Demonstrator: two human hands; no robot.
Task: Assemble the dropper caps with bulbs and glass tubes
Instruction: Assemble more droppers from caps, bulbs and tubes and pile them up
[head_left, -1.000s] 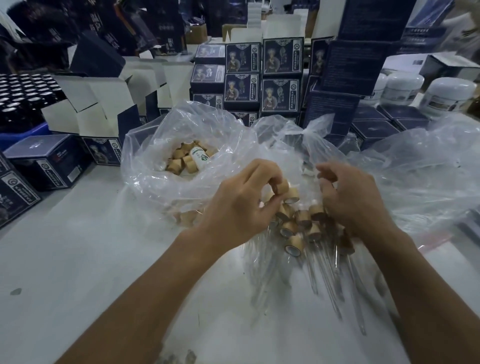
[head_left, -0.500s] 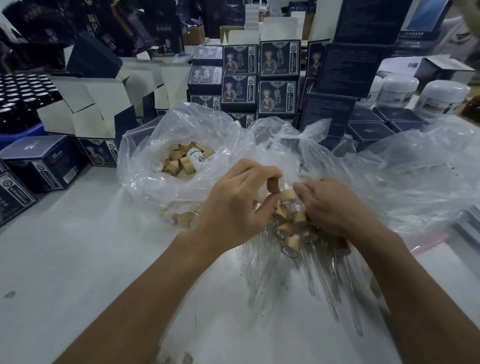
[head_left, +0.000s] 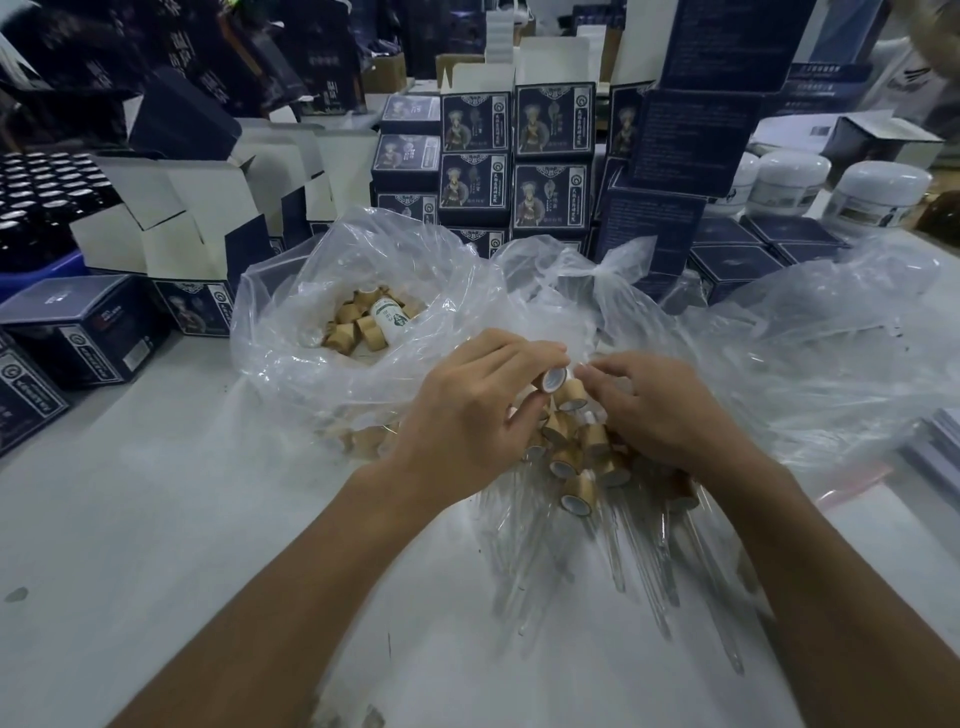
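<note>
A light, rigid dropper cap (head_left: 554, 378) was pinched by the left hand (head_left: 467, 415); the right hand's (head_left: 654, 415) grip could not be told.

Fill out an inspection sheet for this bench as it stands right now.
Surface: pale table, partly covered by clear plastic.
Job's things: assembled droppers with wooden caps piled between the hands, their glass tubes fanned toward the viewer; loose wooden caps in an open plastic bag.
Clutter: small white bottle among the bagged caps.
Hands: left hand pinches one wooden cap; right hand reaches toward it with curled fingers, hold unclear.
Cables: nothing seen.
Surroundings: stacked dark printed boxes, open white cartons, white jars, dark bottles far left.
</note>
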